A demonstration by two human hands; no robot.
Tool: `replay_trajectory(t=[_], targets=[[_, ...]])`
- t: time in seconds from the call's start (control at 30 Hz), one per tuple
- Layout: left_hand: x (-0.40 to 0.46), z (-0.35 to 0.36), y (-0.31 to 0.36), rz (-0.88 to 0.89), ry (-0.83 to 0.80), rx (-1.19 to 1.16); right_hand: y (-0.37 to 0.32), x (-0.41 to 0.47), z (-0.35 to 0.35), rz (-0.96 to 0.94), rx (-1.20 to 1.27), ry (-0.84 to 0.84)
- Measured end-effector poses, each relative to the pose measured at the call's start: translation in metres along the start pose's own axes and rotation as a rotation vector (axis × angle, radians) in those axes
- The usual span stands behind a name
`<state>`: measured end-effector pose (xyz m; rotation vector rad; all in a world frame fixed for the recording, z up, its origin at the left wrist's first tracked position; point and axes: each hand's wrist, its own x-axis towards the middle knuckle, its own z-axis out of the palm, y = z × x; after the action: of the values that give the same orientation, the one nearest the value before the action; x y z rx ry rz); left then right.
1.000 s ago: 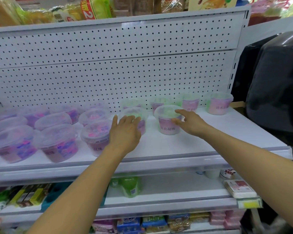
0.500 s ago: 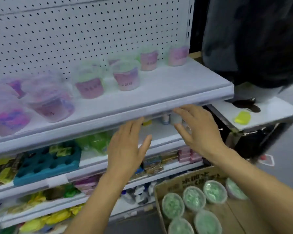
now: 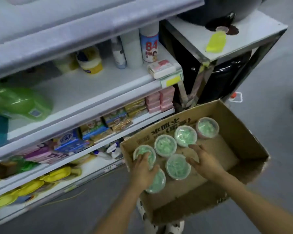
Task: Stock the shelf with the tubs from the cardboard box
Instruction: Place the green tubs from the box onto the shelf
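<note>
Reaching into the cardboard box (image 3: 240, 132) on the floor for the next pair of tubs; pick-up step, nothing lifted yet by the look of it. Six green-filled tubs with clear lids inside, all crowded toward the box's left wall and far-left corner, right half of the box floor bare. Left hand (image 3: 145, 171) spread over the two tubs nearest the left wall, fingertips on the lid of the upper one (image 3: 143, 152), palm partly covering the near one (image 3: 156, 182); fingers bent over the lids, grip not yet closed round either. Right hand (image 3: 204, 163) released, fingers straight and splayed, lying just right of the middle tub (image 3: 177, 166), fingertips close by the lid of another (image 3: 185, 135); contact hard to tell. Next, probably: closing each grip round one tub's rim, lifting clear of the neighbours packed beside it, then rising to the shelf (image 3: 91, 27) above. Tight packing likely to call for a top-down pinch.
</note>
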<state>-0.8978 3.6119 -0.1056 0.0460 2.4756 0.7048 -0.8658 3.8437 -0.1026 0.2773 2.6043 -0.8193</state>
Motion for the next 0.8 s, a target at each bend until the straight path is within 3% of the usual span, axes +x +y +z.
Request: replay_trajectory(t=[0.13, 0.3, 0.5, 0.6, 0.8], targets=[[0.038, 0.059, -0.026, -0.236, -0.128, -0.041, 0.044, 0.025, 0.050, 0.248, 0.106, -0.198], [0.060, 0.112, -0.056, -0.427, -0.177, 0.041, 0.067, 0.053, 0.106, 0.502, 0.331, -0.209], [0.066, 0.112, -0.056, -0.393, -0.111, 0.246, 0.076, 0.068, 0.140, 0.693, 0.603, -0.109], [0.067, 0.108, -0.056, -0.371, -0.138, 0.222, 0.079, 0.070, 0.138, 0.659, 0.540, 0.006], [0.053, 0.077, -0.044, -0.365, -0.078, -0.007, 0.062, 0.053, 0.085, 0.674, 0.570, 0.009]])
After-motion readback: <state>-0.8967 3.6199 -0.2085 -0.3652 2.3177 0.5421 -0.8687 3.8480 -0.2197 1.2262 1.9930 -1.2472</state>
